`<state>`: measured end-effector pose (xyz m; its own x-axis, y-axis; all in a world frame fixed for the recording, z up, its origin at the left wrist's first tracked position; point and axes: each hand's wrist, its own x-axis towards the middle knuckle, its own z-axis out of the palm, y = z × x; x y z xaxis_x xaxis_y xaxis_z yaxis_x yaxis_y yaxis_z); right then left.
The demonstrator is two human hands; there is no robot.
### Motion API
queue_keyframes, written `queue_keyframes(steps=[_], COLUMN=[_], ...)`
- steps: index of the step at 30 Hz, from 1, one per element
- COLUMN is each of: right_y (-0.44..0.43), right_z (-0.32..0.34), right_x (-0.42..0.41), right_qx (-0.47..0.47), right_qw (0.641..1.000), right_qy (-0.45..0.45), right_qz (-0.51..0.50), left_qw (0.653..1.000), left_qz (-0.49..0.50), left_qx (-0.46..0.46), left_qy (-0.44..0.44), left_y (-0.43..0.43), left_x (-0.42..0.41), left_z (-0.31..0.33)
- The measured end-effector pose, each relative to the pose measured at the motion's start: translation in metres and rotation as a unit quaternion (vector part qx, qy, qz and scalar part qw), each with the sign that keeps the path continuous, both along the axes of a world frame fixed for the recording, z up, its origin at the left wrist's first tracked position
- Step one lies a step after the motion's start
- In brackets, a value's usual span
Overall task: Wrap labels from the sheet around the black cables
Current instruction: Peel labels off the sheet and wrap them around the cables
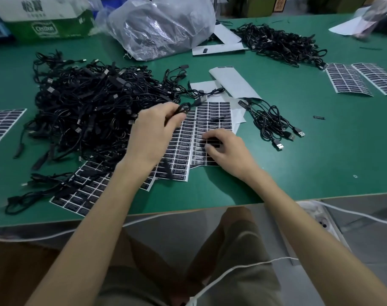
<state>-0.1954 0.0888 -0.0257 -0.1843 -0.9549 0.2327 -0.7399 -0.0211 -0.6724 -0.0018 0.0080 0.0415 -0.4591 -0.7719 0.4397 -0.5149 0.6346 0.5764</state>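
1. The left hand (153, 131) pinched 1 black cable (183, 108) between thumb and curled fingers. It held the cable just above the far part of the label sheet (210, 120), beside the big cable pile (84, 111) on the left half of the green table (320, 151).
2. The right hand (223, 149) sat on the middle of that sheet, nearer the table's front edge. Its fingers were bent and their tips pressed onto a row of labels. Whether 1 label was lifted between thumb and fingertip could not be told.
3. The step in hand looked like peeling off 1 label. A nail under 1 corner and a low, slow pull would likely keep the neighbouring labels from coming up with it.
4. The sheet lay loose over other paper, including a second sheet (84, 193) towards the front edge, so it might rise with the pull. The heel of the right hand could pin it down.
5. The sticky side should be touched as little as possible, with the label held by 1 end only.
6. The left hand would do best to offer a short, straight run of cable, kept taut and clear of the pile. The label could then go on square, with its ends meeting evenly.
7. A small bunch of cables (269, 120) lay to the right of the sheet, apart from the pile. It was probably the finished lot, and a sensible place for this cable afterwards.
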Motion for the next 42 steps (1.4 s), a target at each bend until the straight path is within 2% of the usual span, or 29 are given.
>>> queue_keyframes(steps=[3, 6, 8, 12, 17, 20, 23, 28, 30, 32, 36, 38, 39, 42], right_y=[0.001, 0.003, 0.005, 0.011, 0.012, 0.012, 0.011, 0.011, 0.012, 0.012, 0.014, 0.014, 0.014, 0.014], right_z=[0.004, 0.005, 0.008, 0.011, 0.012, 0.011, 0.008, 0.008, 0.008, 0.008, 0.009, 0.009, 0.009, 0.01], right_x=[-0.002, -0.004, -0.006, -0.008, -0.006, -0.008, -0.01, -0.014, -0.014, -0.014, -0.016, -0.017, -0.017, -0.016], right_qx=[-0.018, -0.029, -0.038, -0.03, -0.022, -0.035, -0.039, -0.052, -0.055, -0.059, -0.071, -0.069, -0.068, -0.067], right_qw=[0.997, 0.992, 0.986, 0.971, 0.959, 0.946, 0.95, 0.939, 0.937, 0.937, 0.936, 0.936, 0.935, 0.932], right_qy=[-0.071, -0.122, -0.157, -0.234, -0.28, -0.322, -0.309, -0.34, -0.344, -0.343, -0.346, -0.345, -0.348, -0.355], right_qz=[-0.011, -0.026, -0.044, -0.029, -0.029, -0.012, 0.004, 0.002, 0.004, 0.006, 0.01, 0.016, 0.017, 0.014], left_qw=[0.988, 0.95, 0.929, 0.907, 0.85, 0.836, 0.829, 0.829, 0.837, 0.876, 0.959, 0.98, 0.989, 0.997], left_qz=[-0.041, -0.056, -0.034, 0.035, 0.09, 0.098, 0.102, 0.13, 0.138, 0.155, 0.166, 0.125, 0.083, -0.07], left_qx=[0.127, 0.264, 0.315, 0.33, 0.372, 0.373, 0.37, 0.371, 0.342, 0.266, 0.024, -0.063, -0.076, -0.011], left_qy=[0.071, 0.155, 0.191, 0.258, 0.363, 0.39, 0.406, 0.397, 0.403, 0.372, 0.23, 0.138, 0.097, 0.009], left_y=[-0.001, -0.004, -0.004, -0.006, -0.011, -0.011, -0.01, -0.007, -0.001, 0.007, 0.023, 0.027, 0.027, 0.028], left_x=[-0.023, -0.042, -0.049, -0.052, -0.044, -0.039, -0.035, -0.022, -0.016, -0.014, -0.013, -0.016, -0.019, -0.032], left_z=[-0.001, -0.013, -0.023, -0.033, -0.028, -0.027, -0.029, -0.031, -0.031, -0.032, -0.032, -0.029, -0.028, -0.031])
